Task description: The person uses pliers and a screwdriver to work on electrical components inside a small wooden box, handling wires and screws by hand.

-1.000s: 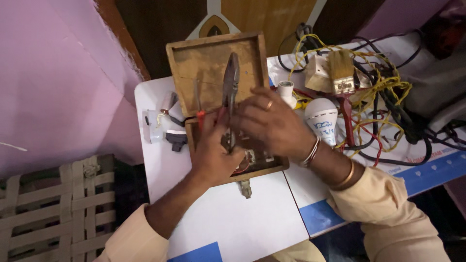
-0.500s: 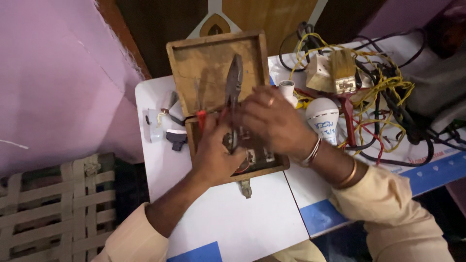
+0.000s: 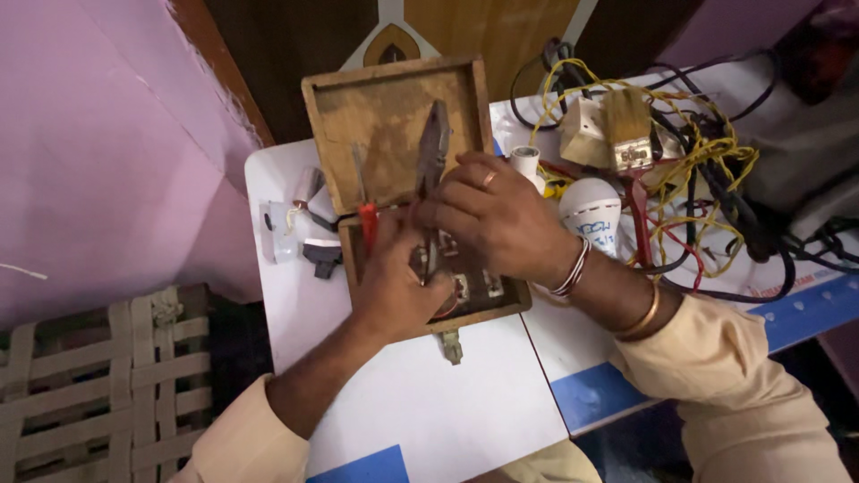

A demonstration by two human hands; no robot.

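Leftmost, a woven strap seat (image 3: 98,376) sits low beside the white table (image 3: 429,420), under a pink wall (image 3: 107,134). On the table's left edge lie a few small fittings: a clear plastic piece (image 3: 276,231) and a dark clip-like part (image 3: 322,255), just beside the open wooden box (image 3: 394,125). The box lies with its hinged lid tipped back towards the far side and its lower tray under the hands, a metal latch (image 3: 452,344) hanging at its near rim. A red-handled screwdriver (image 3: 368,219) rests upright along the left inner side of the box, touching the left hand (image 3: 398,286). That hand is curled over the lower tray, fingers bent around something inside it; what exactly it grips is hidden by the hand itself. Pliers (image 3: 432,156) stand between the two hands, their metal head pointing up over the lid and their handles running down into the tray. The right hand (image 3: 492,215), wearing a ring and wrist bands, lies over the pliers' handles with its fingers closed on them. Just right of this hand stands a small white cylinder (image 3: 525,163) and a white bulb (image 3: 591,213). Farther right, a paintbrush (image 3: 629,130) and a pale wedge-shaped block (image 3: 586,134) rest on a tangle of yellow, red and black wires (image 3: 707,179).
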